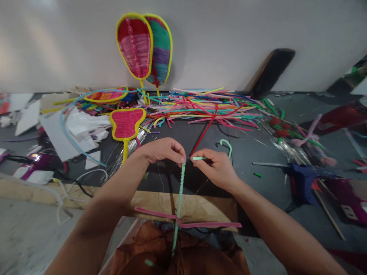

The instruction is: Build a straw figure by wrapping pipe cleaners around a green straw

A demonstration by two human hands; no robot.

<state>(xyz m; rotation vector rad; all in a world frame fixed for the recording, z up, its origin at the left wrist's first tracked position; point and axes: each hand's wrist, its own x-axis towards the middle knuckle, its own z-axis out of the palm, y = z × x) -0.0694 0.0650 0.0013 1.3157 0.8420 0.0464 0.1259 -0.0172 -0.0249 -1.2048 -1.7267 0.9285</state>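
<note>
Bare forearms (258,214) reach over the front edge of the dark worktop (177,133). The left hand (164,151) pinches tightly the top of a twisted mint stem (181,187) — it runs down past the front edge, where a pink stem (210,225) crosses it. Just beside, the right hand (216,168) has its thumb and finger closed on a mint fuzzy piece (199,158). Behind this hand shows a mint curl (228,144); if they are one, I cannot tell. Farther, a red stem (205,131) slants toward a heap of coloured stems (195,109) along the back edge — there also a phone (272,72) leans on the wall (218,38).
</note>
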